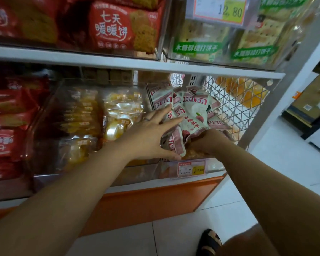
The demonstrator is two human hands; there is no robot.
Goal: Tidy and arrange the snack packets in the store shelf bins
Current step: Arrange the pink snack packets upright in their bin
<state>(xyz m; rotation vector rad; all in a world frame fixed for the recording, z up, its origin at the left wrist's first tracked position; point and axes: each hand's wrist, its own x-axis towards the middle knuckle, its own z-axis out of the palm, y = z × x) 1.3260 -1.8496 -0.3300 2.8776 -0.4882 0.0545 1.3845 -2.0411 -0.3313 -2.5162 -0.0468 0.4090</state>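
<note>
Just to the left of your left hand (151,133), the yellow packets (118,111) are sitting in their own clear compartment; they are not touching it.

Your left hand is lying released and spread. Its straight fingers are pressing flat on the white-and-pink snack packets (194,108), and the thumb is reaching low to touch the corner of the front packet. The packets are piling loosely in the bin (215,166) under and beyond your fingertips, tilted every way and overlapping.

They are likely to handle as light, soft pouches with slick film. They are crinkling and bending rather than holding shape, and they will probably slide over one another if you push from one side only. Take them by the flat sealed edges, or gather several between both palms, rather than pinching the puffed middles.

To the right of that hand, your right hand (209,141) is digging in low at the front of the pile. Its fingers are curling under the lower edge of the front packets and seem to be grasping them, though the fingertips are hidden.

Beyond your right hand, a wire divider (229,100) is closing off the bin's far side, so packets pushed that way should stop against it. A price tag (191,169) is hanging below both hands.
</note>
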